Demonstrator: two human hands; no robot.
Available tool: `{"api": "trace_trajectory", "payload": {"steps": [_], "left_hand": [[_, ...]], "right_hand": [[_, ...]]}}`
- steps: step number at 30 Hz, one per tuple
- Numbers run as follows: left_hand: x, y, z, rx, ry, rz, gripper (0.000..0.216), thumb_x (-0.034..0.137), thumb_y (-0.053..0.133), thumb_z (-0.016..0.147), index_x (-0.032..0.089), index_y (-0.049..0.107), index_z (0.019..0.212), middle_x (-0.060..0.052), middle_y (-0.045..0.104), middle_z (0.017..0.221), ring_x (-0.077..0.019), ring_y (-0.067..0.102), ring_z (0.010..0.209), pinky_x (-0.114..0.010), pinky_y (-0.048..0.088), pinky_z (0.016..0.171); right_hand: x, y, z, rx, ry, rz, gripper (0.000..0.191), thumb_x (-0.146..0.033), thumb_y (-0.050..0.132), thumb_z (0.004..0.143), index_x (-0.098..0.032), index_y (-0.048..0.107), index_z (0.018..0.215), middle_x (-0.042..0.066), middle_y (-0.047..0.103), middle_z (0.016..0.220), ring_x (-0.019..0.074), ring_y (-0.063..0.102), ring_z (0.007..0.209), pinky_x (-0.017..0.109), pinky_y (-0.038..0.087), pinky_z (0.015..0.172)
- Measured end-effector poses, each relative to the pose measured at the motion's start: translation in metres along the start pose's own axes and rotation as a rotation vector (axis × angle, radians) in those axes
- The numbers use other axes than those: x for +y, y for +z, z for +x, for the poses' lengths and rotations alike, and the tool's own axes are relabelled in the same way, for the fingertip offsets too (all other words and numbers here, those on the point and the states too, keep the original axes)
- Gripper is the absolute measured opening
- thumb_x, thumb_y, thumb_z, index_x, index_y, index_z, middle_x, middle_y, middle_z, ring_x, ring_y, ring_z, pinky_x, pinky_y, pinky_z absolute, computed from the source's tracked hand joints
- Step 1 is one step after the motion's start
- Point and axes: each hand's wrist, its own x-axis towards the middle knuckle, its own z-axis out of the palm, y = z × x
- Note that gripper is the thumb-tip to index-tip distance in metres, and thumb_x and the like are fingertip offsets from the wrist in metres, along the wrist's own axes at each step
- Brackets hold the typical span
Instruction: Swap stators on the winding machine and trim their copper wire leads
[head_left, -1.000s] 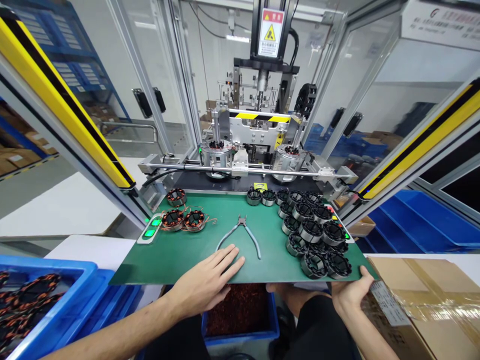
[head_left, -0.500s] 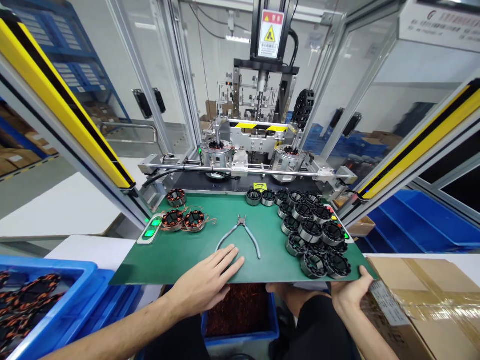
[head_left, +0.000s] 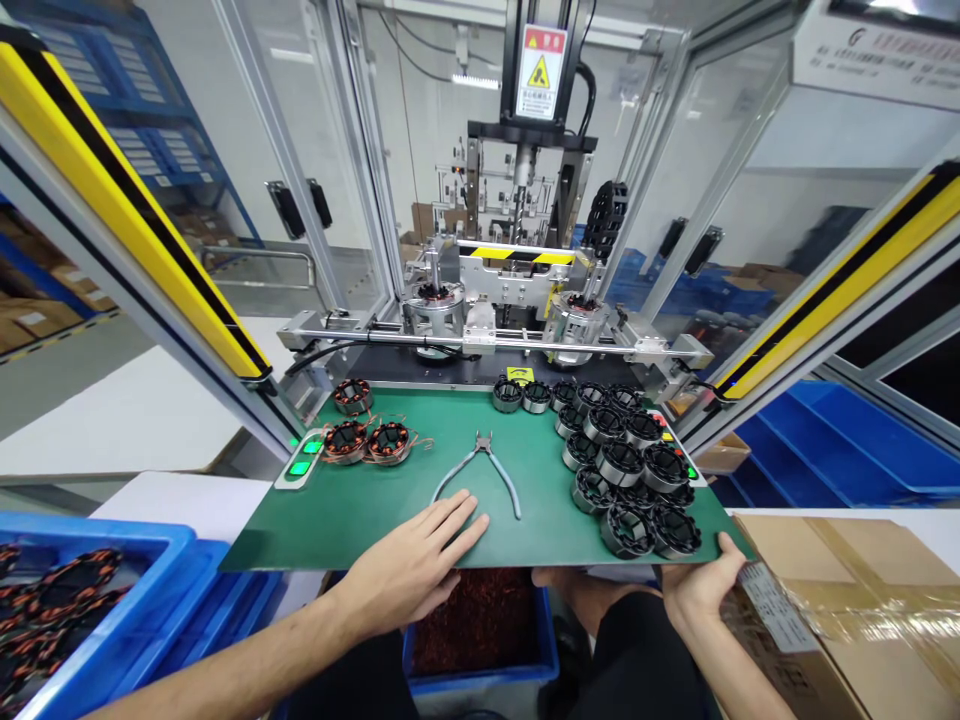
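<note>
My left hand [head_left: 420,560] lies flat at the front of the green worktop [head_left: 300,525], fingers stretched out and holding nothing. Its fingertips are at the left handle of the blue-handled cutting pliers [head_left: 484,443], which lie spread open with jaws pointing away. At the front right corner, my right hand [head_left: 701,590] grips the worktop's edge, thumb on top and the other fingers hidden beneath. Several black and silver stator cores without wire [head_left: 621,463] stand grouped and partly stacked ahead of it. Three stators wound with copper wire [head_left: 389,441] sit on the left side.
Behind the worktop stands a machine with two cylindrical fixtures [head_left: 433,315], fronted by a metal bar [head_left: 517,347]. Yellow-black posts [head_left: 142,215] flank me. A blue bin of wound stators [head_left: 161,540] is at left, a cardboard box [head_left: 862,580] at right, a blue tub [head_left: 480,683] below.
</note>
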Motion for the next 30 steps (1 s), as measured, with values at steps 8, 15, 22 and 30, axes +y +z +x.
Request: {"api": "trace_trajectory", "payload": {"steps": [8,15,22,30], "left_hand": [[0.001,-0.003,0.003,-0.015,-0.007,0.0,0.085,0.027,0.069,0.095,0.013,0.032,0.17,-0.022,0.046,0.172,-0.0373,0.043,0.161,-0.048,0.035,0.129],[0.002,-0.003,0.003,-0.005,-0.002,-0.007,0.085,0.026,0.07,0.093,0.013,0.034,0.168,-0.022,0.046,0.171,-0.0376,0.043,0.161,-0.047,0.035,0.13],[0.002,-0.002,0.003,-0.012,0.0,0.021,0.084,0.026,0.069,0.093,0.013,0.034,0.169,-0.021,0.047,0.171,-0.0372,0.045,0.16,-0.048,0.037,0.129],[0.002,0.0,0.002,-0.01,-0.007,-0.007,0.084,0.027,0.067,0.095,0.014,0.031,0.17,-0.022,0.045,0.172,-0.0366,0.042,0.162,-0.048,0.035,0.131]], "right_hand": [[0.0,-0.001,0.0,0.005,0.025,0.006,0.045,-0.052,0.059,0.08,-0.022,0.073,0.112,0.003,0.078,0.124,0.0251,0.069,0.126,0.044,0.053,0.12],[-0.002,0.001,-0.003,0.013,0.017,0.009,0.045,-0.049,0.057,0.083,-0.021,0.074,0.114,0.004,0.078,0.124,0.025,0.069,0.126,0.044,0.055,0.118],[-0.002,-0.003,0.001,0.017,0.065,-0.007,0.046,-0.052,0.058,0.081,-0.021,0.074,0.112,0.005,0.078,0.126,0.0251,0.068,0.129,0.043,0.055,0.117],[0.001,-0.009,0.006,-0.003,0.065,-0.019,0.048,-0.056,0.061,0.076,-0.022,0.073,0.108,0.006,0.077,0.125,0.0263,0.068,0.129,0.042,0.059,0.112]]}}
